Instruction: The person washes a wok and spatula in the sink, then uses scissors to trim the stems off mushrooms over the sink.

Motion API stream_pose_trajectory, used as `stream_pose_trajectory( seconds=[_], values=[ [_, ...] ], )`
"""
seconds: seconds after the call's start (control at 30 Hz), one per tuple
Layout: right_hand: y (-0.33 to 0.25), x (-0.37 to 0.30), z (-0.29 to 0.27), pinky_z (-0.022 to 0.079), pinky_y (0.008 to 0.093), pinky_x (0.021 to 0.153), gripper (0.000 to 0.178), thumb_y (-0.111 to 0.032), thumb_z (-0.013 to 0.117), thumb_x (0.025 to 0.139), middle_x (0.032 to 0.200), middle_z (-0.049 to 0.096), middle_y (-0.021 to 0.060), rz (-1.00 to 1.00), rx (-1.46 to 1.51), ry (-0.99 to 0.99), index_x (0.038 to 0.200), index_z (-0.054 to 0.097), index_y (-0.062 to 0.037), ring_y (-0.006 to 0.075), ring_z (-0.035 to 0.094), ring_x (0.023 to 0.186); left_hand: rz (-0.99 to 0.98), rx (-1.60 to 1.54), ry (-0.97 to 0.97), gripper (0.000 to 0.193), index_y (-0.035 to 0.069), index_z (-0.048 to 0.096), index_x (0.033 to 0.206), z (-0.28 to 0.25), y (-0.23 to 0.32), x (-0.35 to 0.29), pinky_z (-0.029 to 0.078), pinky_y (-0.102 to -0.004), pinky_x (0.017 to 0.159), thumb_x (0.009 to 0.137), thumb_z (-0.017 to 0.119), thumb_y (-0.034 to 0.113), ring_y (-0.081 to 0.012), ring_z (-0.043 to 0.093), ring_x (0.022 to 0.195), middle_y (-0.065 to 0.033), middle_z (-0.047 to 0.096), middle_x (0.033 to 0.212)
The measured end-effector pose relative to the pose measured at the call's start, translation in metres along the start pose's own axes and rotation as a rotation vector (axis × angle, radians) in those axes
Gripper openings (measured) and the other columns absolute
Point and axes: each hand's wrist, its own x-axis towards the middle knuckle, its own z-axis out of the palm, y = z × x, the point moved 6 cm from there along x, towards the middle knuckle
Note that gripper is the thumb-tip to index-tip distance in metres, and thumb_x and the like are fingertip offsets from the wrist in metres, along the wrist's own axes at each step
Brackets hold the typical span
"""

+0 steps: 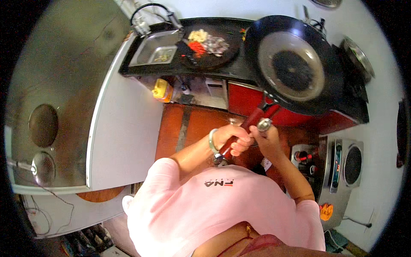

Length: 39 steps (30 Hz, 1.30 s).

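Note:
A large black wok stands on the counter ahead of me, with a shiny brownish ring round its dark middle. Its dark red handle points back toward me. My left hand, a pale bangle on its wrist, is closed round this handle. Close beside it, my right hand is closed on a utensil with a rounded silvery end; its exact kind is unclear. Left of the wok, a dark round cutting board carries pale yellow pieces, chopped red pieces and greyish pieces.
A metal sink with a black tap lies at the counter's left. Below it stands a yellow bottle. A metal pan leans by the right wall. A round hotplate and red-topped jars are at my right.

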Motion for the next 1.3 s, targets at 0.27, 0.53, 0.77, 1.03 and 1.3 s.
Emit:
stream_pose_trajectory(
  seconds=[0.27, 0.53, 0.77, 1.03, 1.3],
  values=[
    [-0.035, 0.09, 0.178, 0.042, 0.0273, 0.067, 0.014, -0.011, 0.06, 0.08, 0.077, 0.057, 0.0074, -0.144, 0.09, -0.395, 0.084, 0.058, 0.0023, 0.0117, 0.051, 0.071, 0.511, -0.034, 0.406, 0.011, 0.006, 0.042, 0.076, -0.021, 0.035, -0.169, 0.031, -0.0193, 0.03, 0.079, 0.05, 0.013, -0.0037, 0.033, 0.035, 0.0022, 0.036, 0.051],
    [-0.053, 0.166, 0.332, 0.038, 0.0343, 0.056, 0.037, -0.031, 0.058, 0.081, 0.064, 0.049, 0.0155, -0.229, 0.168, -0.741, 0.073, 0.056, 0.0046, 0.0201, 0.05, 0.061, 0.801, -0.025, 0.629, 0.02, 0.011, 0.038, 0.064, -0.056, 0.072, -0.304, 0.028, -0.0193, 0.035, 0.08, 0.049, 0.015, -0.0046, 0.032, 0.039, 0.0027, 0.035, 0.054],
    [-0.05, 0.234, 0.422, 0.043, 0.0377, 0.056, 0.049, -0.042, 0.057, 0.079, 0.06, 0.054, 0.0223, -0.26, 0.229, -0.85, 0.068, 0.056, 0.006, 0.0278, 0.057, 0.057, 0.982, -0.215, 0.868, 0.008, 0.006, 0.042, 0.078, -0.085, 0.118, -0.379, 0.032, -0.0183, 0.03, 0.078, 0.048, 0.012, -0.0026, 0.033, 0.035, 0.0041, 0.035, 0.053],
    [-0.047, 0.31, 0.477, 0.041, 0.0363, 0.053, 0.052, -0.045, 0.053, 0.081, 0.054, 0.052, 0.0155, -0.099, 0.318, -0.899, 0.064, 0.056, 0.0032, 0.0188, 0.051, 0.053, 0.928, -0.227, 0.86, 0.022, 0.01, 0.038, 0.061, -0.128, 0.191, -0.438, 0.034, -0.0182, 0.033, 0.079, 0.047, 0.016, -0.0039, 0.032, 0.035, 0.0043, 0.034, 0.046],
    [-0.034, 0.369, 0.529, 0.037, 0.0376, 0.047, 0.062, -0.052, 0.05, 0.081, 0.047, 0.04, 0.0138, -0.059, 0.305, -0.806, 0.055, 0.05, 0.0046, 0.0195, 0.042, 0.046, 0.902, -0.388, 0.739, 0.01, 0.006, 0.044, 0.074, -0.148, 0.255, -0.481, 0.041, -0.0187, 0.038, 0.082, 0.046, 0.012, -0.004, 0.04, 0.042, 0.0034, 0.04, 0.057]
  ],
)
